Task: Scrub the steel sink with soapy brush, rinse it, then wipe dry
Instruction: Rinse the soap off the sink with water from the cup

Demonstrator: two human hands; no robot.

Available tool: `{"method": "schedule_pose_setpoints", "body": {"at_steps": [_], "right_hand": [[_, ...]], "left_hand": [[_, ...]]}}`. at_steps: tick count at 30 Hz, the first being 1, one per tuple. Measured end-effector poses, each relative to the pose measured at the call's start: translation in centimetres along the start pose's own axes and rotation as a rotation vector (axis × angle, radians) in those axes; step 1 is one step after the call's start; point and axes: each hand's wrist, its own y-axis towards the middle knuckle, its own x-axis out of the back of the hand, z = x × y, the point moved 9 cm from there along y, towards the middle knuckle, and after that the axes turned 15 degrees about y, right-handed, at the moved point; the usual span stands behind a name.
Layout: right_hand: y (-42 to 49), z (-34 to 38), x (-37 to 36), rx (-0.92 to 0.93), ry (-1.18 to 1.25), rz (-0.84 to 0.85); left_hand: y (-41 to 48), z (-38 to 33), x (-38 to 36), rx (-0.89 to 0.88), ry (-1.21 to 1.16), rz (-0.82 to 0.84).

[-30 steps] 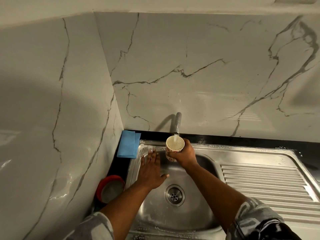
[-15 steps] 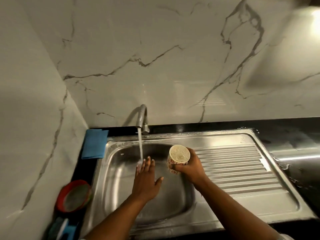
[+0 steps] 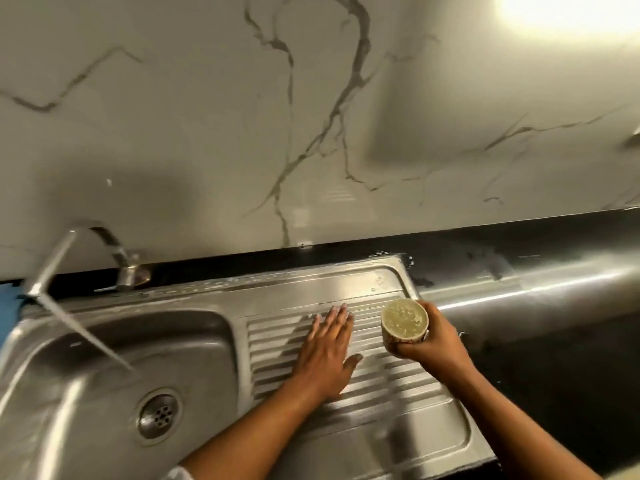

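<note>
The steel sink [image 3: 207, 327] fills the lower left, with a round drain [image 3: 158, 416] in its basin and a ribbed drainboard [image 3: 398, 382] to the right. My left hand [image 3: 327, 355] lies flat with straight fingers on the ribs of the drainboard. My right hand [image 3: 431, 344] grips a patterned cup [image 3: 404, 322] full of water, held upright over the drainboard's right part. The tap [image 3: 104, 251] stands behind the basin, and a stream of water [image 3: 83, 336] runs from it into the basin.
A black countertop [image 3: 554, 341] with wet patches lies right of the sink. A marble-look wall [image 3: 311, 133] rises behind. The edge of a blue cloth [image 3: 8, 306] shows at the far left.
Both hands have moved right, from the basin under the tap to the drainboard. The filled cup went with my right hand. The view has swung right, and the tap keeps running.
</note>
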Motion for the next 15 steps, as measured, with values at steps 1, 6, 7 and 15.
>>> {"method": "schedule_pose_setpoints", "body": {"at_steps": [1, 6, 7, 15], "right_hand": [[1.2, -0.5, 1.5, 0.0, -0.016, -0.007], [6.9, -2.1, 7.0, -0.009, -0.038, -0.017], [8.0, -2.2, 7.7, -0.004, -0.049, -0.013], [15.3, -2.7, 11.3, 0.048, -0.175, 0.022]], "left_hand": [[2.4, -1.8, -0.4, -0.024, 0.007, 0.009], [12.4, -8.6, -1.1, -0.079, -0.052, -0.04], [14.3, -9.7, -1.3, -0.087, -0.077, -0.062], [26.4, -13.1, -5.1, -0.16, 0.032, -0.006]]}}
